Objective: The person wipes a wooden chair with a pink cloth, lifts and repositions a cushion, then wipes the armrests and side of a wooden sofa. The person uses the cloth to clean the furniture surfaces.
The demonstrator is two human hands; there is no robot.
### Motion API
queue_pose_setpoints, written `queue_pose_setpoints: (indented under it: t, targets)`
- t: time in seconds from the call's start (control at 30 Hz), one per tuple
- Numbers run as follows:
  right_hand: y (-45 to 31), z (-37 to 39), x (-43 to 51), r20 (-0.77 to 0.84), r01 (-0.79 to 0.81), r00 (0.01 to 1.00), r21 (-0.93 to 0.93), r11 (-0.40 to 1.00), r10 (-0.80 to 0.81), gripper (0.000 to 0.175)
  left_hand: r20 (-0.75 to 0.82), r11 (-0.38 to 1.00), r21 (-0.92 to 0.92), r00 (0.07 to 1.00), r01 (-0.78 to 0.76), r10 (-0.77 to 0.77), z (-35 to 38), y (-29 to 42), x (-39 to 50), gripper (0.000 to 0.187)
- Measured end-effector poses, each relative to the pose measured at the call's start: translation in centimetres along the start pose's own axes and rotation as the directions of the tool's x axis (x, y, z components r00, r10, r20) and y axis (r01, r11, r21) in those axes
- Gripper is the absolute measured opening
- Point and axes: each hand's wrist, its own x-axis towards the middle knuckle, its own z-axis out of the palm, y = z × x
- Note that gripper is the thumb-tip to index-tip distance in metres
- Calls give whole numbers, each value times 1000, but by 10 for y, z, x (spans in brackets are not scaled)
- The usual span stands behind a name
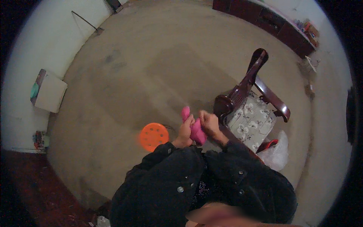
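Note:
A bright pink, soft-looking item, probably cloth, hangs between my hands in front of my dark jacket (170, 181); I cannot tell what it is. My left hand (185, 132) is closed around the pink item (198, 134), with one end sticking up above the fist. On its other side, my right hand (209, 122) has bent fingers close against the pink item's upper edge. Blur hides whether those fingers pinch it. Just left of my left hand stands an orange round stool (154, 136) with holes in its seat.
At right is a dark wooden armchair (241, 90) with a flowered seat cushion (249, 119). A clear plastic bag (276, 154) lies beside it. A white box-like piece (51, 92) stands by the left wall, a long-handled tool (85, 20) farther up. A dark red cabinet (263, 22) lines the far wall.

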Motion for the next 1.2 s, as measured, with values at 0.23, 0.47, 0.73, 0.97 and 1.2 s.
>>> queue_pose_setpoints:
  t: [0.23,0.47,0.73,0.97,1.2]
  targets:
    - [-16,26,74,616,-520,777,516,681,128,45,-300,929,53,881,-367,365,-41,103,-18,27]
    - [-66,55,130,694,-584,692,699,413,-198,28,-532,938,223,774,-264,344,-153,118,49,37]
    - [-23,57,224,140,92,972,506,858,-187,24,-38,912,406,996,-60,82,-113,135,213,47]
    - [113,14,276,17,-595,713,544,592,701,47,-129,842,500,979,203,-159,63,196,300,46]
    - [149,35,283,-238,-295,584,829,476,776,31,-57,795,582,984,169,-167,34,248,367,57]
